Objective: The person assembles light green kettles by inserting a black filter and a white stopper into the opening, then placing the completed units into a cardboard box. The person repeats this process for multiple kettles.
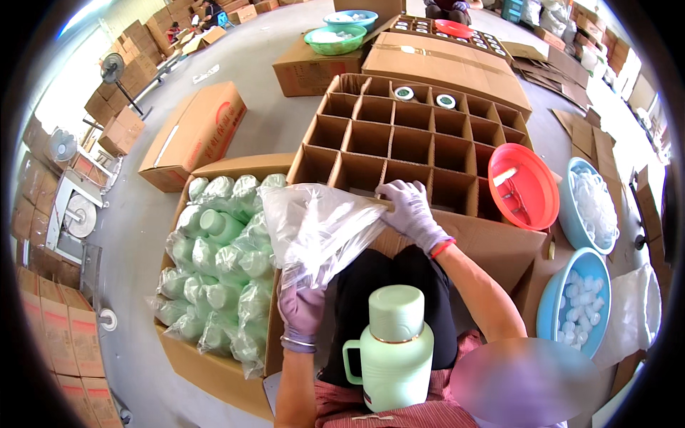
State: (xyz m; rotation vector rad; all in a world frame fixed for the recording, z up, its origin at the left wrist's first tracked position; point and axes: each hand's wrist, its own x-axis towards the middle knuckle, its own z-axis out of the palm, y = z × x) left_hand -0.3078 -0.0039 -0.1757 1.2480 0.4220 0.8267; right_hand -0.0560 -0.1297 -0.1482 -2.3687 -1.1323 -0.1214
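A clear plastic bag (321, 225) is stretched between my gloved hands, over the edge of the left box. My left hand (302, 310) is closed on its near end, the fingers partly covered by the film. At the bag's right corner, my right hand (412, 212) pinches the edge beside the divided carton. A pale green thermos jug (397, 353) with a handle and a lid stands upright in my lap, touched by neither hand. To my left, several green jugs wrapped in plastic (221, 264) fill an open cardboard box (207, 367).
Ahead is a cardboard carton with dividers (392, 143); two white-rimmed items sit in its far cells. A red basin (524, 187) rests on its right corner. Blue basins (574, 303) with white plastic parts stand at the right. A closed carton (193, 135) lies beyond the left box.
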